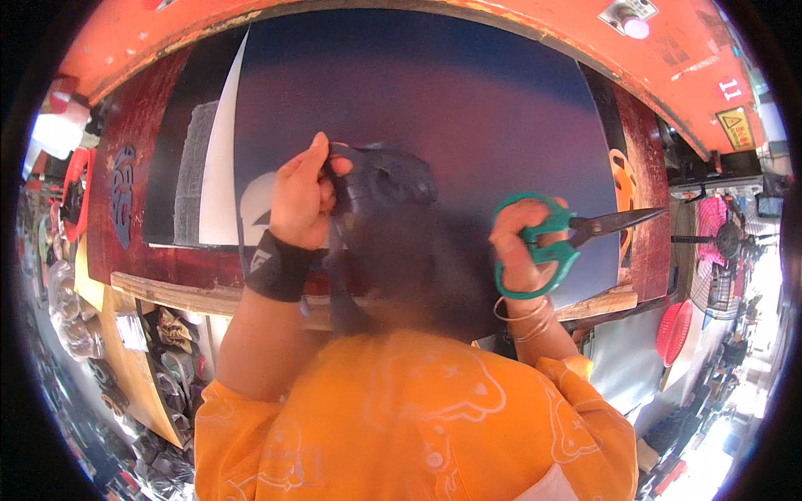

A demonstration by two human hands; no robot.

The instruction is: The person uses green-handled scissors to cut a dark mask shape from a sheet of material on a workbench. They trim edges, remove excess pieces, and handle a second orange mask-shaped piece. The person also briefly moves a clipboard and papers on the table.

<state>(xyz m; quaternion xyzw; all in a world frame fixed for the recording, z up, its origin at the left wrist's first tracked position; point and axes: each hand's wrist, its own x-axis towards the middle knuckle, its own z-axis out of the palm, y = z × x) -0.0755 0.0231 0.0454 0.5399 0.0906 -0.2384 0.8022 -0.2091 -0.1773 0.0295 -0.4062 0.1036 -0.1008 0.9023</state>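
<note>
Over the near middle of the dark blue sheet [501,100], a dark flexible piece [388,179] is being held at its left end by the left hand [301,196], its edge being pinched between thumb and fingers. Whether the piece is also being supported by the sheet cannot be told, as its lower part is being lost in blur and dark clothing.

Over the right part of the sheet, green-handled scissors [576,227] are being gripped by the right hand [522,253], the fingers being curled through the loops. The blades, seemingly pressed together, are being pointed rightward past the sheet's edge, well apart from the piece, so no cut is being made.

As to progress, the piece is apparently being handled as a separate, shaped part with an opening in it. How much trimming is being left, if any, cannot be judged, since its outline is being blurred. Finished-looking shapes are also being shown: a dark cut-out [124,196] well left of the sheet, and an orange cut-out [622,184] by its right edge. Neither is being touched.
</note>
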